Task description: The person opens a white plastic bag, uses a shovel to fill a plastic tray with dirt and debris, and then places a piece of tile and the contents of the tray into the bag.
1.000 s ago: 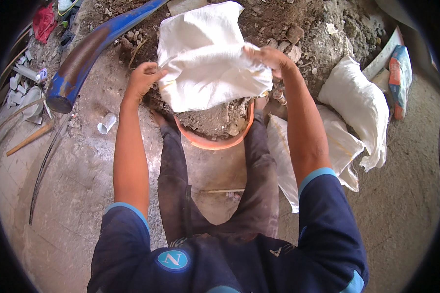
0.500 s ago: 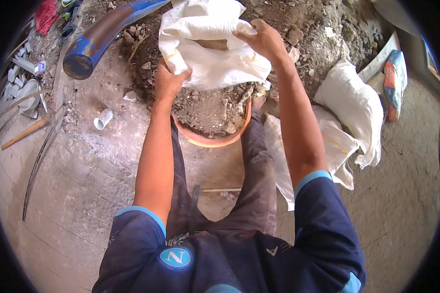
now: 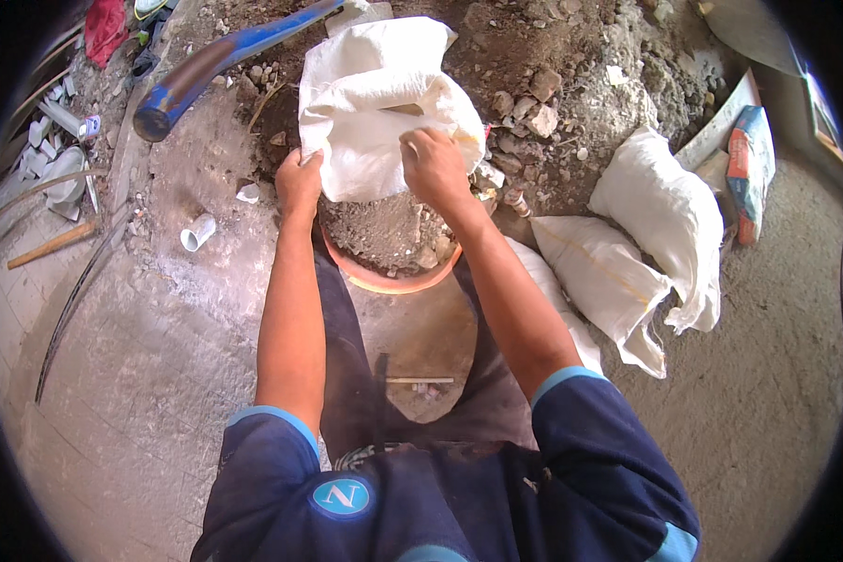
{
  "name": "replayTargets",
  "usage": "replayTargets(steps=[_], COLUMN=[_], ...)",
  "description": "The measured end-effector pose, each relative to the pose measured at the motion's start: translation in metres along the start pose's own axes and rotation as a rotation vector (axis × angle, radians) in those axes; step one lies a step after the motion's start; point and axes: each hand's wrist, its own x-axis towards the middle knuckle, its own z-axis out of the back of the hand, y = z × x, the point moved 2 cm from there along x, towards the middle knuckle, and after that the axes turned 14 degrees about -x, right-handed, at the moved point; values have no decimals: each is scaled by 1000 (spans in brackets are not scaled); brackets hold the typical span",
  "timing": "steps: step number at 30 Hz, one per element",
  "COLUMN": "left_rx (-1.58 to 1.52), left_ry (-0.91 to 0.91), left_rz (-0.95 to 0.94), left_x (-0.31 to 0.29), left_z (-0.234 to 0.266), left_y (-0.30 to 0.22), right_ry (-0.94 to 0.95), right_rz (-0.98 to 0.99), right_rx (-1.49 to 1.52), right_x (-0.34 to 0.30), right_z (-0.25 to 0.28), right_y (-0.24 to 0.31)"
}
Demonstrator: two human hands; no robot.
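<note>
A white woven sack [image 3: 377,45] stands with its mouth spread toward me, its upper part folded back, over the far side of an orange basin [image 3: 398,284]. Soil and broken rubble [image 3: 375,234] fill the part of the basin that shows. My left hand [image 3: 300,183] grips the sack's left edge, thumb on the outer cloth. Closed fingers of my right hand [image 3: 434,170] hold the sack near the right of its mouth; the fingertips are partly hidden. The basin sits between my legs, its far side hidden by the sack.
Several filled white sacks [image 3: 660,220] lie at the right, beside a red and blue bag [image 3: 751,173]. A rubble heap [image 3: 553,56] spreads behind. On the left are a blue and brown pipe [image 3: 211,66], a short white tube [image 3: 198,231], a wooden handle [image 3: 51,245] and a black hose [image 3: 66,314].
My right hand has let go of the far right rim and come nearer and left, to the mouth's near side. My left hand has moved slightly left, still gripping the sack.
</note>
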Motion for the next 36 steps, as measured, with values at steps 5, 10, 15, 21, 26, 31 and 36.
replayTargets(steps=[5, 10, 15, 21, 26, 31, 36], left_rx=[-132, -313, -50, 90, 631, 1046, 888], left_ry=[-36, -113, 186, 434, 460, 520, 624], left_rz=[40, -133, -635, -269, -95, -310, -482], left_x=[22, 19, -67, 22, 103, 83, 65], left_z=[7, 30, 12, -80, -75, -82, -93], left_y=[18, -12, -24, 14, 32, 26, -12], right_ry=[403, 845, 706, 825, 755, 647, 942], right_rz=[-95, 15, -9, 68, -324, -269, 150], right_rx=[-109, -365, -295, -249, 114, 192, -401], right_x=[33, 28, 18, 64, 79, 67, 60], right_z=[-58, -102, -89, -120, -75, -62, -64], right_y=[-13, -3, 13, -37, -79, -84, -34])
